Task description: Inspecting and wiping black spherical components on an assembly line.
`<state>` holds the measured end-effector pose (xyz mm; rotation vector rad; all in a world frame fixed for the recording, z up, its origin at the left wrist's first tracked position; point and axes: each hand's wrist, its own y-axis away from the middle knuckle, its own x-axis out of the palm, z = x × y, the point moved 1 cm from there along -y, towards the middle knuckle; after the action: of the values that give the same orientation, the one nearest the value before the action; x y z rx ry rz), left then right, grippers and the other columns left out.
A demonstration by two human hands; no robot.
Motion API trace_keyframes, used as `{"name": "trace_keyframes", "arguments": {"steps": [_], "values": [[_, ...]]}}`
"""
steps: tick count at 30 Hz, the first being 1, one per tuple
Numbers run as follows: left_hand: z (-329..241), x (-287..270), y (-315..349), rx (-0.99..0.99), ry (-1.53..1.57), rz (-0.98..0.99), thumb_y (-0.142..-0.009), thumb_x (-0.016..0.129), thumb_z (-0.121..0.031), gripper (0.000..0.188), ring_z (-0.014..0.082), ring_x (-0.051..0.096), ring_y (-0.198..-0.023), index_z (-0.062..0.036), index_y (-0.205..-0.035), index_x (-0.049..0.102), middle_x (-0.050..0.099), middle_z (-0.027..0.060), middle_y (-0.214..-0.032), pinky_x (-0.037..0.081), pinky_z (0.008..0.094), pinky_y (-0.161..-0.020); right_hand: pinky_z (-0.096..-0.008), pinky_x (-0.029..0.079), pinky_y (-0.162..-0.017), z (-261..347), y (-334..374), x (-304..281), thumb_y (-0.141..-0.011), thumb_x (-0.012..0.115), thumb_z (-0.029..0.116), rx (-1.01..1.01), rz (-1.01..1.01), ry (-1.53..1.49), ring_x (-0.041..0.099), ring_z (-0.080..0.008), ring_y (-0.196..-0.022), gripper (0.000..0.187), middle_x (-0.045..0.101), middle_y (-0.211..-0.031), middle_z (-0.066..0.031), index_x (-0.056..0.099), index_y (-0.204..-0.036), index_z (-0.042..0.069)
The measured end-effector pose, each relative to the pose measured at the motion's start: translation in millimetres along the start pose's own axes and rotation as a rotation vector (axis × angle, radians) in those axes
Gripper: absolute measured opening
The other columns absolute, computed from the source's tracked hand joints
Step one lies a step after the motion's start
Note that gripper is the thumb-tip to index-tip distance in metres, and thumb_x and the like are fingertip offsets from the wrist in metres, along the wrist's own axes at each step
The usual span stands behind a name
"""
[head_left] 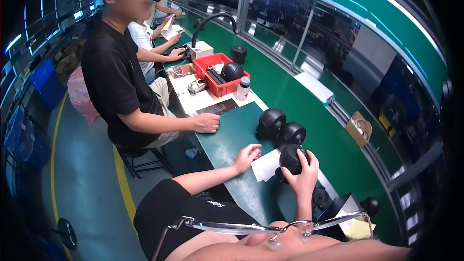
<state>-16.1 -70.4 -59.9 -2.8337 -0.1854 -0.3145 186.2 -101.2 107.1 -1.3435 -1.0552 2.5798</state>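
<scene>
My right hand [304, 171] is closed around a black, glossy ball-shaped housing [291, 157], its fingers over the top and right side. The housing is held above the green worktop, beside a white sheet of paper [266, 165]. To the left of the paper is my left hand [247, 158], near the table's edge. Its fingers are loosely bent and apart, and nothing shows between them. Just beyond the held housing stand two similar black housings, a nearer one [292, 134] and a farther one [271, 122].
A red bin [220, 75] with black parts, a clear bottle [243, 88] and a black housing [238, 54] lie farther along the bench. A person's hand [206, 123] rests on the table's left edge. An open cardboard box [359, 129] sits at the right, a black box [337, 206] nearer.
</scene>
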Motion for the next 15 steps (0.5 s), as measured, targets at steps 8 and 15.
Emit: {"name": "trace_keyframes", "arguments": {"steps": [8, 15], "values": [[-5, 10, -1, 0.073, -0.319, 0.307, -0.092, 0.051, -0.018, 0.034, 0.0166, 0.06, -0.092, -0.0006, -0.12, 0.05, 0.063, 0.0107, -0.099, 0.048, 0.0312, -0.083, -0.0514, 0.036, -0.097, -14, 31, 21, -0.047, 0.086, 0.023, 0.088, 0.218, 0.107, 0.034, -0.0416, -0.122, 0.073, 0.04, -0.127, -0.0194, 0.057, -0.112, 0.01], [-4, 10, 0, 0.015, -0.151, 0.401, -0.094, 0.048, -0.019, 0.033, 0.0142, 0.062, -0.085, -0.0007, -0.121, 0.05, 0.062, 0.0086, -0.094, 0.049, 0.0291, -0.079, -0.0505, 0.038, -0.094, -18, 22, 16, -0.049, 0.081, 0.023, 0.065, 0.157, 0.111, 0.036, -0.0421, -0.121, 0.07, 0.045, -0.127, -0.0169, 0.058, -0.115, 0.014]]}}
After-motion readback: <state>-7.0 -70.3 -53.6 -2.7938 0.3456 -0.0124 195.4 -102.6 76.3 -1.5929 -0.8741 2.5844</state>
